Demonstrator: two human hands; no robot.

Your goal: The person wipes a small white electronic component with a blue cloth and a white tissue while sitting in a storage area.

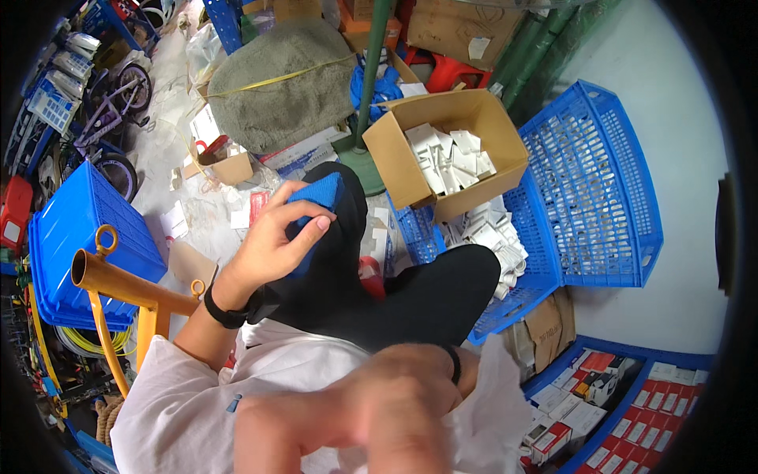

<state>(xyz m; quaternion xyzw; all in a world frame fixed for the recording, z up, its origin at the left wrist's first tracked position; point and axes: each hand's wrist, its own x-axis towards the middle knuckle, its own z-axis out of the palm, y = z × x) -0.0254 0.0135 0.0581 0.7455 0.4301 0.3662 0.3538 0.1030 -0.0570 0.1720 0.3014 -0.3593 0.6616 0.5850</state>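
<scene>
My left hand point(278, 234) rests over my knee in black trousers point(331, 296). Its thumb and fingers are closed on a folded blue cloth point(320, 192). A black band point(225, 308) circles that wrist. Close to the camera, my right hand point(361, 409) is large and blurred, with bent fingers pointing towards the lens. Whether it touches or holds anything cannot be told, since its fingertips run out of the picture. Beyond my knees, an open cardboard box point(394, 172) holds many white plastic pieces point(450, 160). It sits on a blue plastic crate point(533, 231) containing more white pieces point(494, 237).
A second blue perforated crate point(610, 195) leans by the white wall. To the left stand an orange metal tube frame point(130, 287), a lidded blue bin point(95, 237) and a purple bicycle point(106, 118). A green post point(370, 77) rises ahead. Small boxes point(568, 415) fill blue shelving at right.
</scene>
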